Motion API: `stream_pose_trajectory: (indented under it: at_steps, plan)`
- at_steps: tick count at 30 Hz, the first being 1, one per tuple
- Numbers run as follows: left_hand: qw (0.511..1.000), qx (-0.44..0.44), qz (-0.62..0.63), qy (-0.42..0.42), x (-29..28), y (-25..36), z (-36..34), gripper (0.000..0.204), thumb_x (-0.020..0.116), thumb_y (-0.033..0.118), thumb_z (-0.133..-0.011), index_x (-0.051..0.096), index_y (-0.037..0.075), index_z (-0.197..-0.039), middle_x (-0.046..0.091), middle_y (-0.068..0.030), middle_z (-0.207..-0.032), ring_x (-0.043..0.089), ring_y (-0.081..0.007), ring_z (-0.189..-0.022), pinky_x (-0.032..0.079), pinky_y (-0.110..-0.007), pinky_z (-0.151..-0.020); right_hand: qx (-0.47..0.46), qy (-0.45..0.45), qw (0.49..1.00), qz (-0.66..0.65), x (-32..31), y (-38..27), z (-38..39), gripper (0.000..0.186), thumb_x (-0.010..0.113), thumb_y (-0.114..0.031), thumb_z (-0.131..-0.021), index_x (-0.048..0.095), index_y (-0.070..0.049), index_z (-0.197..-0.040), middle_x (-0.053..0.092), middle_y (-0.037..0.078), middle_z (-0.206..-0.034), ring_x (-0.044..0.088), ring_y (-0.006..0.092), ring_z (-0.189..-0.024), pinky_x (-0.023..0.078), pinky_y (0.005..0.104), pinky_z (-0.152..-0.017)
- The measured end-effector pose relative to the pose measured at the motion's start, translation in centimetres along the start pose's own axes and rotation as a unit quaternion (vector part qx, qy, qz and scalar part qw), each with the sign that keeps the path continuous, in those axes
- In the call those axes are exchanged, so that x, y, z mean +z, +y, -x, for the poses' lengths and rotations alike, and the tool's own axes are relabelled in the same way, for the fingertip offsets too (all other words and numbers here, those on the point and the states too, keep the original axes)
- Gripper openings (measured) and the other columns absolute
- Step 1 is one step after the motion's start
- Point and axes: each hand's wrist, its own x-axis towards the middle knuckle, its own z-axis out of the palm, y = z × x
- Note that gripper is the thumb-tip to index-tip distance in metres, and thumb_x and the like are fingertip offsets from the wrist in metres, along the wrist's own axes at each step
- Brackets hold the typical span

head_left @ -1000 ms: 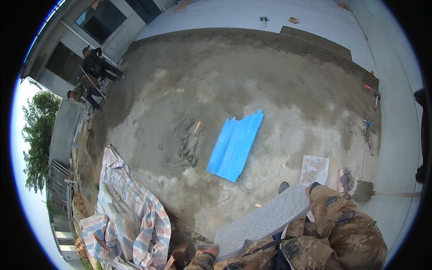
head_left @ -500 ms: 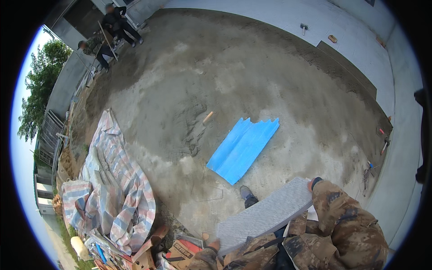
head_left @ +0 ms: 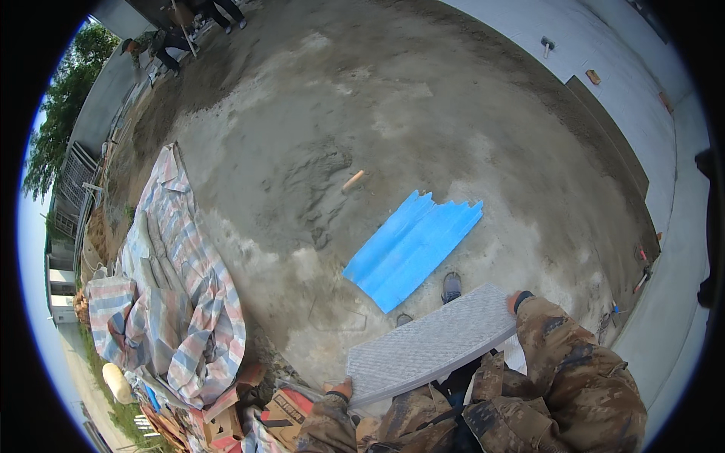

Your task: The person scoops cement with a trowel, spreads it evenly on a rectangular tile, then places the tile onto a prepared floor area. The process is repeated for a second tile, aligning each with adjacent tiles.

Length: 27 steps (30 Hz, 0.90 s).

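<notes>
Grey, ribbed, rectangular slab (head_left: 432, 341)

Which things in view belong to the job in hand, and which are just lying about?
In the job:
gray slab
left hand and right hand, holding its opposite ends

Apparently just lying about:
blue sheet
striped tarp
cardboard box

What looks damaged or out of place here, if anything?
The far edge of the blue sheet is jagged, as if torn. Beyond it, to the left, a wooden handle lies beside a rough, churned patch. The grey slab between left hand and right hand shows no obvious damage.
</notes>
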Motion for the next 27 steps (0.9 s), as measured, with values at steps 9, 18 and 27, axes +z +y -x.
stream_pose_trajectory:
  at_steps: [9,18,27]
  plan:
    - [0.997,-0.053,0.043,-0.034,-4.5,5.7,-5.6,0.071,0.019,0.055,-0.101,0.056,0.004,-0.133,0.059,-0.0316,-0.126,0.054,-0.0458,-0.123,0.037,-0.050,-0.109,-0.017,-0.005,0.999,0.045,-6.8,0.1,-10.5,0.040,0.042,-0.023,-0.096,0.065,-0.008,-0.124,0.070,0.022,-0.107,0.068,0.0386,-0.101,0.055,0.0499,-0.088]
    - [0.995,-0.027,0.085,-0.035,-0.5,5.2,-23.7,0.063,0.019,0.051,-0.103,0.053,0.008,-0.135,0.064,-0.0308,-0.117,0.059,-0.0476,-0.112,0.043,-0.053,-0.101,0.012,0.033,0.997,0.067,-7.5,-1.6,-26.5,0.038,0.044,-0.026,-0.095,0.067,-0.007,-0.117,0.071,0.021,-0.102,0.069,0.0377,-0.098,0.055,0.0502,-0.084]
    - [0.998,0.052,0.030,0.012,0.1,4.4,-34.0,0.044,0.028,0.031,-0.103,0.051,0.010,-0.134,0.068,-0.0294,-0.100,0.066,-0.0459,-0.094,0.052,-0.054,-0.084,0.180,0.026,0.973,-0.143,-11.1,-6.1,-32.1,0.058,0.041,-0.047,-0.100,0.070,0.002,-0.107,0.067,0.029,-0.107,0.063,0.0444,-0.107,0.049,0.0492,-0.094]
